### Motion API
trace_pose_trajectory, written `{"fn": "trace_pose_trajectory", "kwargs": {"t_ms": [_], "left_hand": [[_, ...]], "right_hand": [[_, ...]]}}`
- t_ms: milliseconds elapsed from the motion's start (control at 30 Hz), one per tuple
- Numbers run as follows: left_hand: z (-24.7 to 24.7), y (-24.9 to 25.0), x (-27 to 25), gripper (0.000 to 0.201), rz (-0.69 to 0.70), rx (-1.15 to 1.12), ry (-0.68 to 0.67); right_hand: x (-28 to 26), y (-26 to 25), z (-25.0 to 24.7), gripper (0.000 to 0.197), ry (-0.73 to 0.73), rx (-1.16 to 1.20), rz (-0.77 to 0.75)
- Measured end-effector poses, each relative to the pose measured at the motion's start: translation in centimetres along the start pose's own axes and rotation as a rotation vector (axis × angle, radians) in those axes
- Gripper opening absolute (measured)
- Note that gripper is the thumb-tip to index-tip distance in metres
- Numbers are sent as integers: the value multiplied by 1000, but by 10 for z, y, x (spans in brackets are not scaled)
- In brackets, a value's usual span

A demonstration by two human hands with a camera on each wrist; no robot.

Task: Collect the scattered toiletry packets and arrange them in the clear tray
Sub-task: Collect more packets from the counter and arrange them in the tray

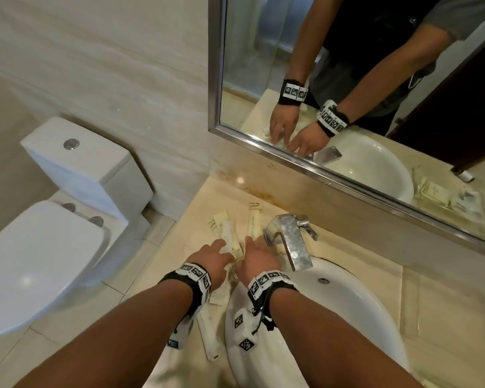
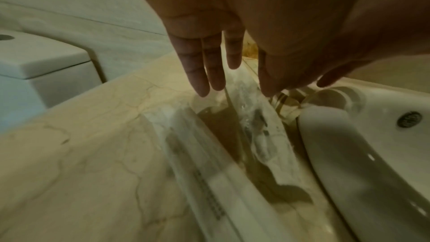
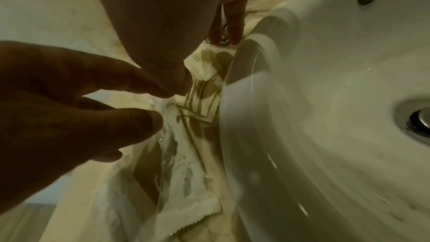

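Packets point(image 1: 230, 245) on bench point(image 1: 443, 317): light, slick, crinkly | pinch edges | left hand point(image 1: 213, 261), right hand point(image 1: 259, 257): fingers extended, holding nothing

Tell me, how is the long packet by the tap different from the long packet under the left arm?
The packet by the tap is cream-yellow with gold stripes; the packet under the left arm is white. The first lies farther back; the second lies nearer the front edge of the counter. Both are long, thin and lie flat.
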State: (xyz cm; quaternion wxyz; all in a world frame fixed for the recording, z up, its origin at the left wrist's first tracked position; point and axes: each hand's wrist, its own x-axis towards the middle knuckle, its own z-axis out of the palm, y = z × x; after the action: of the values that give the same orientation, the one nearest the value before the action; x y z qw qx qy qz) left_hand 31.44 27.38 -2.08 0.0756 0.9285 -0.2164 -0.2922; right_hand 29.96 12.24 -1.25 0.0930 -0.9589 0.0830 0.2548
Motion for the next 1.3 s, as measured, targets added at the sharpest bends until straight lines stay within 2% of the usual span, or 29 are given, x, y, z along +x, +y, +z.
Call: {"fn": "trace_pose_trajectory", "kwargs": {"t_ms": [133, 267, 467, 567, 633, 767, 833, 900, 1067, 1300], "left_hand": [[2, -5, 9, 44, 31, 43, -1], [3, -12, 14, 43, -8, 36, -13], [4, -13, 17, 29, -127, -32, 14], [2, -11, 17, 25, -207, -42, 19], [2, -10, 18, 27, -239, -32, 10], [5, -7, 21, 32, -232, -31, -23], [6, -6, 21, 32, -224, -15, -30], [7, -6, 22, 30, -218, 3, -37], [5, -10, 26, 28, -236, -20, -58], [3, -7, 33, 28, -230, -42, -51]], "right_hand": [[18, -3, 1, 77, -20, -33, 8], [26, -4, 5, 83, -40, -10, 23], [33, -12, 14, 53, 54, -20, -47], [34, -10, 11, 47, 69, -10, -43], [34, -8, 8, 52, 82, 22, -20], [32, -7, 1, 85, 70, 114, 60], [33, -11, 2, 93, 46, 66, 86], [34, -16, 4, 86, 52, 22, 106], [41, -24, 2, 54, 23, 65, 143], [50, -28, 2, 45, -34, 106, 187]]}}
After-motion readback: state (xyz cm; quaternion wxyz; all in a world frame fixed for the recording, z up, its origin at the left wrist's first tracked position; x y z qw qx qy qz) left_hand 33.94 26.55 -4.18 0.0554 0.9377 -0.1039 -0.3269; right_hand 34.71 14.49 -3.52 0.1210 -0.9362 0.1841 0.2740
